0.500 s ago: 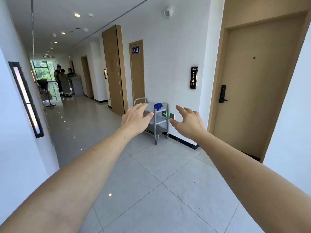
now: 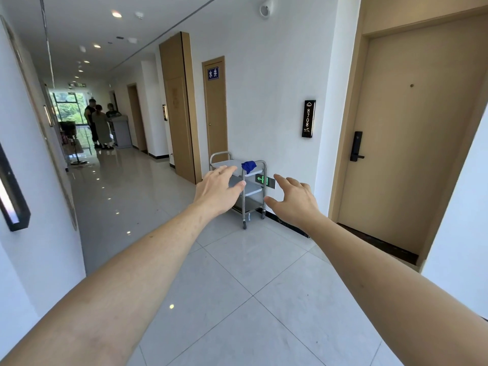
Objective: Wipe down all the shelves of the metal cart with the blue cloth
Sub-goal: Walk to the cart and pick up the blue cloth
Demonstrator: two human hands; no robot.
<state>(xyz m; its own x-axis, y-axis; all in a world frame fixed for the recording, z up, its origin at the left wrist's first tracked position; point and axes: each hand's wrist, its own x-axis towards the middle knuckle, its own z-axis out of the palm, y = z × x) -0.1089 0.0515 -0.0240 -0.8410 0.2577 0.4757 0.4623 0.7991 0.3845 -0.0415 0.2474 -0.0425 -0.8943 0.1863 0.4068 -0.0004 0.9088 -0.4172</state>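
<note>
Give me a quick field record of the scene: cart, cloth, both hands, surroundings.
cart: metal cart, shelved, on castors, against the right-hand wall
cloth: blue cloth draped on the cart's top shelf edge, untouched
left hand: open, empty, stretched forward
right hand: open, empty, stretched forward
wiping: not yet begun
surroundings: tiled corridor, room door right, people far down

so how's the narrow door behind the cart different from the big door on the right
The narrow door carries a blue sign with white characters; the big door has none on its face. The narrow door has a small round knob, the big door a black lock with a lever handle. The big door is much wider and has a peephole. Both are tan wood and closed.
</note>
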